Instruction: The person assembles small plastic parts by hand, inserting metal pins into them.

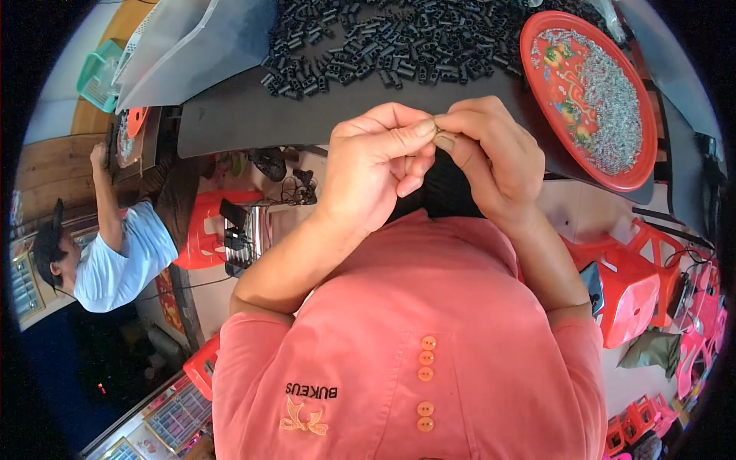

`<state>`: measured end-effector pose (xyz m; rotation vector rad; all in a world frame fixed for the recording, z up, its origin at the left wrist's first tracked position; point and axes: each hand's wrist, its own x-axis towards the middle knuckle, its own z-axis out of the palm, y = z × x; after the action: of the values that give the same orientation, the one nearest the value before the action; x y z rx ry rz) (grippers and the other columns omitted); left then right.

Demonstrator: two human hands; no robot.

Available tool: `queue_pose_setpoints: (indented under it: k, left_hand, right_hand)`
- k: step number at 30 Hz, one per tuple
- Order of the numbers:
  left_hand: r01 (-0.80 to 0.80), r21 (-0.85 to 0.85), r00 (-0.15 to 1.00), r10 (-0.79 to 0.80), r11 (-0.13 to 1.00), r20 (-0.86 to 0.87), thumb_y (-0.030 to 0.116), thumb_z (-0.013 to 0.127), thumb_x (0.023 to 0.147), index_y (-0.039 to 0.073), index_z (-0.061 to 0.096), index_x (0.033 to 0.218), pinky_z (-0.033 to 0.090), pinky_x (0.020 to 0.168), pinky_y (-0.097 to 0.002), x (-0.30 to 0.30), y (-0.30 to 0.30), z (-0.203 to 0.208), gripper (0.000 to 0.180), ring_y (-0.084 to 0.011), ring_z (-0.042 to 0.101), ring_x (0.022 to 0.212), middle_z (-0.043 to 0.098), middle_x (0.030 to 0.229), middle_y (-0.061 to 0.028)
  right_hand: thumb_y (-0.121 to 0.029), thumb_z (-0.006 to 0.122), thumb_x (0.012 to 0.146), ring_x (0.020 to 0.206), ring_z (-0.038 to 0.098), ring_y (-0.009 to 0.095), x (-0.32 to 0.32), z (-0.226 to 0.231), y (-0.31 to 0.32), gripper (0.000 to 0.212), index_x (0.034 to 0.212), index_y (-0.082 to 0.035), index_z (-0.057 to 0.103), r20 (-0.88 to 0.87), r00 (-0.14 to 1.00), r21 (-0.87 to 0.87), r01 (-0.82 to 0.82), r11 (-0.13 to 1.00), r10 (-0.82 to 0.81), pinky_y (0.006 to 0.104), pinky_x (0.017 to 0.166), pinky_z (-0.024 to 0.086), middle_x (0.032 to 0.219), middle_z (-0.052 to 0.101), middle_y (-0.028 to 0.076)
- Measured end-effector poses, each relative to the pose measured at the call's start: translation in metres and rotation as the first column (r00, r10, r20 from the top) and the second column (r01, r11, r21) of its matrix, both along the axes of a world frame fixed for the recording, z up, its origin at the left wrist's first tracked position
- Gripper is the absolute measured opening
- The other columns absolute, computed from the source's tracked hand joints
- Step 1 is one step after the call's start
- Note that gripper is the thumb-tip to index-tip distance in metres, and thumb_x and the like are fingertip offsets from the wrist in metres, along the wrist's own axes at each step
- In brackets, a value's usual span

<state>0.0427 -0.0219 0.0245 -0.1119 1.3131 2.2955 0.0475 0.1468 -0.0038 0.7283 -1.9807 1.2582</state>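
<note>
My left hand (pixel 376 157) and my right hand (pixel 494 157) meet at their fingertips just off the near edge of the dark table (pixel 253 115). Both are closed in a pinch, thumbs against forefingers. Whatever lies between the fingertips is too small and too covered to make out. Beyond the hands, many small black tube-like parts (pixel 414 42) are spread in a loose heap over the table. To the right of my right hand, a round red tray (pixel 529 57) with a printed pattern holds a pile of tiny silvery metal pieces (pixel 613 107).
A translucent plastic bin (pixel 192 57) stands at the table's left end, with a green basket (pixel 98 77) beyond it. At the left, another person (pixel 126 245) in a pale blue shirt works at a separate table. Red plastic stools (pixel 625 287) stand at my right.
</note>
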Motion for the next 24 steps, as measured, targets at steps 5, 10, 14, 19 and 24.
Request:
queue_pose_setpoints:
  k: [5, 10, 14, 19, 24]
  left_hand:
    - [-0.03, 0.012, 0.999, 0.03, 0.999, 0.012, 0.008, 0.064, 0.092, -0.002, 0.063, 0.093, 0.037, 0.042, -0.0206, 0.001, -0.001, 0.0, 0.011, -0.0105, 0.054, 0.055, 0.063, 0.074, -0.0083]
    - [-0.058, -0.106, 0.996, 0.051, 0.993, -0.076, 0.007, 0.067, 0.09, -0.003, 0.065, 0.091, 0.039, 0.043, -0.0204, 0.002, 0.0, 0.006, 0.01, -0.0097, 0.054, 0.056, 0.063, 0.073, -0.0069]
    - [-0.454, -0.519, 0.697, -0.074, 0.724, -0.713, -0.003, 0.07, 0.083, 0.0, 0.069, 0.087, 0.046, 0.061, -0.023, -0.017, -0.01, -0.001, 0.005, -0.0113, 0.056, 0.064, 0.061, 0.078, -0.0029]
    - [-0.73, -0.509, 0.245, -0.52, 0.457, -0.818, -0.005, 0.069, 0.078, 0.002, 0.07, 0.095, 0.049, 0.07, -0.0307, -0.054, -0.023, -0.011, 0.018, -0.0222, 0.061, 0.08, 0.061, 0.086, -0.0095]
    - [-0.788, -0.501, 0.152, -0.675, 0.359, -0.722, -0.004, 0.07, 0.074, 0.005, 0.069, 0.092, 0.051, 0.071, -0.0373, -0.066, -0.025, -0.013, 0.02, -0.0276, 0.061, 0.084, 0.059, 0.086, -0.0084]
  right_hand:
    - [0.003, 0.069, 0.075, 0.069, 0.064, 0.028, -0.001, -0.002, -0.004, 0.021, 0.095, -0.002, 0.066, 0.013, 1.0, -0.035, -0.002, 0.999, 0.002, 0.0346, 0.06, 0.05, 0.082, 0.063, 0.012]
    - [0.001, 0.071, 0.077, 0.069, 0.064, 0.028, -0.002, -0.007, -0.001, 0.017, 0.093, -0.002, 0.065, -0.027, 0.999, 0.001, 0.026, 1.0, -0.026, 0.0335, 0.059, 0.05, 0.08, 0.063, 0.012]
    - [-0.001, 0.071, 0.081, 0.067, 0.062, 0.022, 0.003, 0.0, 0.002, 0.011, 0.091, -0.001, 0.065, 0.171, 0.981, -0.106, 0.114, 0.988, -0.095, 0.0294, 0.06, 0.049, 0.079, 0.062, 0.011]
    - [-0.001, 0.071, 0.082, 0.066, 0.061, 0.017, 0.003, -0.003, 0.003, 0.01, 0.091, 0.0, 0.066, 0.294, 0.956, -0.245, 0.093, 0.965, -0.018, 0.0267, 0.061, 0.048, 0.077, 0.061, 0.009]
    - [-0.001, 0.071, 0.083, 0.066, 0.06, 0.015, 0.003, -0.003, 0.003, 0.01, 0.091, 0.001, 0.065, 0.3, 0.954, -0.236, 0.1, 0.967, -0.025, 0.0261, 0.061, 0.048, 0.077, 0.061, 0.008]
